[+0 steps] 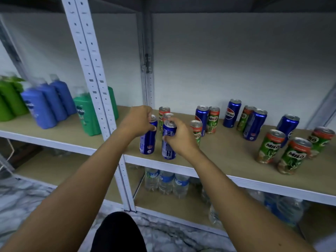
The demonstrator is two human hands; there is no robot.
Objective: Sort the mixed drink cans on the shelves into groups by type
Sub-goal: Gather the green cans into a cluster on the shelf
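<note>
Two tall blue aluminium Pepsi cans upright at the wooden shelf's (227, 155) front edge, long axes vertical, tabs up: left can (148, 140) gripped near its top by left hand (138, 120), right can (168, 142) clasped by right hand (181, 139). Behind, green "MILO" cans (211, 120) and "PEPSI" can (231, 113) upright.

A white metal shelving unit (91, 73) with tan boards stands against a pale wall (227, 57). Grey marbled floor (23, 195) fills the lower left.
</note>
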